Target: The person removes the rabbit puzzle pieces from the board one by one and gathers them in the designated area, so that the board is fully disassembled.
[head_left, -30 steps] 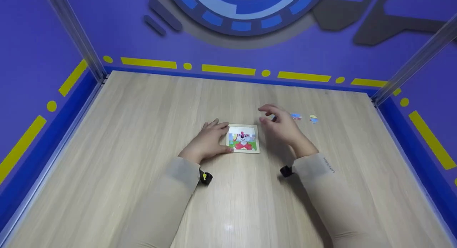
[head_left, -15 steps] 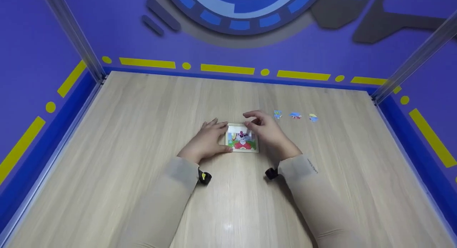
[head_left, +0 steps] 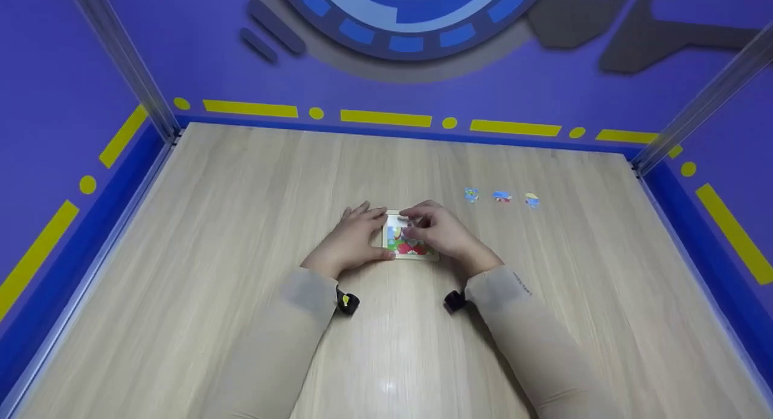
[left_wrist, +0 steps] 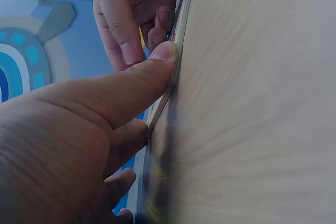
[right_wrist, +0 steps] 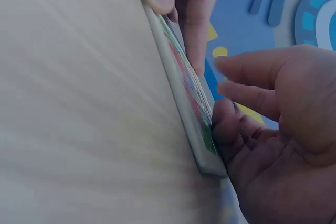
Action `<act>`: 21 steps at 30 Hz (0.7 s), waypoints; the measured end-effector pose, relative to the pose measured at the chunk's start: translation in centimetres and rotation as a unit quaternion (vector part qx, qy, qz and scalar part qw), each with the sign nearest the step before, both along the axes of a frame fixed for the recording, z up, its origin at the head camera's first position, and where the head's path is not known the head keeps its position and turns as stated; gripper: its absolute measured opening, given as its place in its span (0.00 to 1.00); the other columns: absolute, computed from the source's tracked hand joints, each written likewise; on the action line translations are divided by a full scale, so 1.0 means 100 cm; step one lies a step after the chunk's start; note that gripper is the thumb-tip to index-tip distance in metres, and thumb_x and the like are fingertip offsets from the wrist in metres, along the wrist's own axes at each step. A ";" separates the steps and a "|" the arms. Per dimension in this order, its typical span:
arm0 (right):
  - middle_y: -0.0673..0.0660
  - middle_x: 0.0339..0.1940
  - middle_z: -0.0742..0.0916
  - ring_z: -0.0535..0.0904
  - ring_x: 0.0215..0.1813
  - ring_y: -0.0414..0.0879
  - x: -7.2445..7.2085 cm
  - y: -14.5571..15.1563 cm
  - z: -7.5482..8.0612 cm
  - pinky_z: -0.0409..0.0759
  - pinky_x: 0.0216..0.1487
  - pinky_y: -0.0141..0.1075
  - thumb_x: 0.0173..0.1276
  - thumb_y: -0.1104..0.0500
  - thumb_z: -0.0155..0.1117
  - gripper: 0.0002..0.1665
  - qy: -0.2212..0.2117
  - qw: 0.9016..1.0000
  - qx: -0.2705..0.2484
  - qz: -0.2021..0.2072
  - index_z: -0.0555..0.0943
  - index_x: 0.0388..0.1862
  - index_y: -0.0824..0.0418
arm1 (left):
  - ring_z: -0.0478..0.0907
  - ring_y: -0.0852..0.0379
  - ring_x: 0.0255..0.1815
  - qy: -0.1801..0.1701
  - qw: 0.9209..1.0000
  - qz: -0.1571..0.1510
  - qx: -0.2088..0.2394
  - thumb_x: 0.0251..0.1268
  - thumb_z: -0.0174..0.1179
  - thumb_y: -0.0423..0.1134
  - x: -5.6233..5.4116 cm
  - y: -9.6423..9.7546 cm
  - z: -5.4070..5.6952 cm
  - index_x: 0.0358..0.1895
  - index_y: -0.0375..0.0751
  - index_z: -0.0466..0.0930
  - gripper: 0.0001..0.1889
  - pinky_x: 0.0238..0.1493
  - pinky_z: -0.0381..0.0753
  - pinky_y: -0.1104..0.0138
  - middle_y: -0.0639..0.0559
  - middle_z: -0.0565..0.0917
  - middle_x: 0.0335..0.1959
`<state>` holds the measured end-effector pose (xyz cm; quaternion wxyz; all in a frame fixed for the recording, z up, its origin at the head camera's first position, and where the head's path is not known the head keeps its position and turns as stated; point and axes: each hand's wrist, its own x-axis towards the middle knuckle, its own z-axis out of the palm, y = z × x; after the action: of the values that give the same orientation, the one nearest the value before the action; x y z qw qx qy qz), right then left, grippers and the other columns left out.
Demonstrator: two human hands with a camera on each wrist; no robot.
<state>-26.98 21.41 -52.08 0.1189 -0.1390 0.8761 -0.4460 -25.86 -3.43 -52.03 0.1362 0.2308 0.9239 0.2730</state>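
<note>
A small framed jigsaw puzzle (head_left: 396,247) lies on the table, showing a cartoon animal in red with a pale band along its far side. My left hand (head_left: 350,241) rests at its left edge, thumb on the near corner and fingertips at the far corner. Over the right part of the puzzle is my right hand (head_left: 444,230), which covers some of the picture. Its thumb and index fingertips stand apart, with no piece visible between them. In the right wrist view, curled fingers (right_wrist: 227,124) sit right at the puzzle's surface.
Three loose jigsaw pieces lie in a row at the back right: a blue one (head_left: 471,194), a blue and red one (head_left: 502,197) and a blue and yellow one (head_left: 531,200). The wooden table (head_left: 253,183) is bounded by blue walls (head_left: 386,87).
My right hand has moved left from beside the loose pieces to over the puzzle, uncovering the blue piece. The left hand stays at the puzzle's edge.
</note>
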 end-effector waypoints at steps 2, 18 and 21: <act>0.64 0.67 0.85 0.84 0.54 0.49 0.002 -0.003 0.000 0.82 0.52 0.33 0.79 0.58 0.74 0.25 0.006 1.000 0.018 0.006 0.88 0.72 0.63 | 0.45 0.39 0.99 -0.002 1.000 0.001 -0.002 0.72 0.77 0.61 0.000 0.000 0.000 0.89 0.41 0.68 0.50 0.99 0.38 0.41 0.50 0.63 0.94; 0.62 0.58 0.85 0.81 0.48 0.47 0.009 -0.014 0.001 0.81 0.50 0.35 0.78 0.66 0.73 0.13 0.042 0.998 0.053 0.001 0.93 0.58 0.64 | 0.46 0.39 0.99 0.002 1.000 0.003 0.002 0.72 0.77 0.61 0.002 0.000 0.001 0.88 0.41 0.68 0.49 0.99 0.37 0.41 0.50 0.63 0.94; 0.61 0.55 0.86 0.82 0.47 0.46 0.009 -0.014 0.000 0.81 0.48 0.35 0.79 0.66 0.72 0.12 0.042 0.998 0.051 -0.001 0.92 0.57 0.64 | 0.46 0.39 0.99 0.002 1.000 0.003 0.003 0.72 0.77 0.60 0.002 0.000 0.001 0.88 0.40 0.68 0.49 0.99 0.38 0.41 0.49 0.64 0.94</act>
<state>-26.03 20.00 -52.05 0.0883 -0.1510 0.9021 -0.3946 -25.63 -3.46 -51.90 0.1324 0.2296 0.9239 0.2759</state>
